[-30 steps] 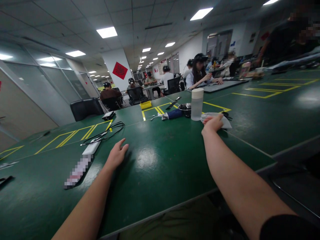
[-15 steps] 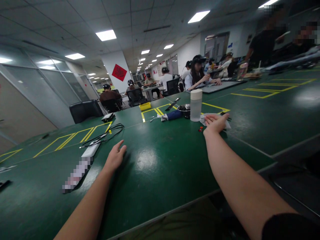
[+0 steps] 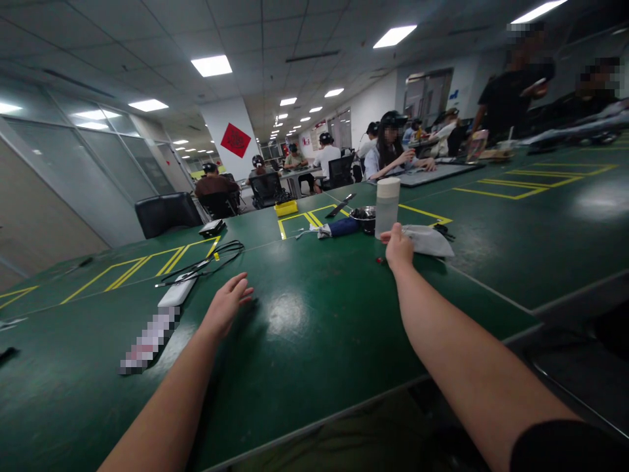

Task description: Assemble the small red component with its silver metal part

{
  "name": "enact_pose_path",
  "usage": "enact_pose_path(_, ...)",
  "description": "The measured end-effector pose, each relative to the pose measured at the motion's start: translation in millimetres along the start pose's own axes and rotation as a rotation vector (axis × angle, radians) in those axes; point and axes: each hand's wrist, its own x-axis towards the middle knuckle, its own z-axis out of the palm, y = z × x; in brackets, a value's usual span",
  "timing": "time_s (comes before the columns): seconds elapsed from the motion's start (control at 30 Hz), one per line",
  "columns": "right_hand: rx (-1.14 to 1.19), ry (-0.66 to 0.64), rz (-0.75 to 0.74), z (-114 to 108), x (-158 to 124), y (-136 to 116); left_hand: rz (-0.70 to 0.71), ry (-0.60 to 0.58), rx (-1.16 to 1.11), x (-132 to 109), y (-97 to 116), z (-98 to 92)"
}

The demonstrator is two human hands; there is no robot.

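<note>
My left hand (image 3: 228, 303) hovers over the green table with its fingers loosely apart and nothing in it. To its left lie a white block-like item (image 3: 177, 290) and a looped black cable (image 3: 228, 250). My right hand (image 3: 399, 249) is at the foot of a frosted bottle with a white lid (image 3: 388, 200), its fingers apart and no object visible in it; I cannot tell whether it touches the bottle. A small red piece (image 3: 379, 260) lies just below its fingertips. Partly behind the hand rests a light grey drawstring pouch (image 3: 430, 241).
Past the bottle are a metal bowl (image 3: 364, 216) with dark contents, a blue rolled pouch (image 3: 344, 227), a dark flat strip (image 3: 341, 206) and a yellow box (image 3: 285, 208). Yellow tape marks the green table (image 3: 314, 354). A co-worker (image 3: 390, 147) sits across at a grey board (image 3: 437, 172).
My right hand has moved left from over the grey pouch towards the bottle's foot and turned. The red bits have shifted left, with one now visible. My left hand has barely moved.
</note>
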Motion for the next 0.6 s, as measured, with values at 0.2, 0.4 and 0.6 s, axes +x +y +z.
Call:
enact_pose_path(0.2,-0.012,-0.174,0.086,4.2,1.6,4.6,-0.045,0.008,-0.033,-4.1,6.6,1.5)
enact_pose_path(0.4,0.311,-0.647,0.172,36.8,-47.3,-31.5,-0.079,-0.03,-0.177,-0.6,3.3,2.2)
enact_pose_path(0.6,0.437,-1.086,0.216,67.3,-121.2,-70.2,-0.084,-0.183,-0.126,-8.4,8.5,11.1)
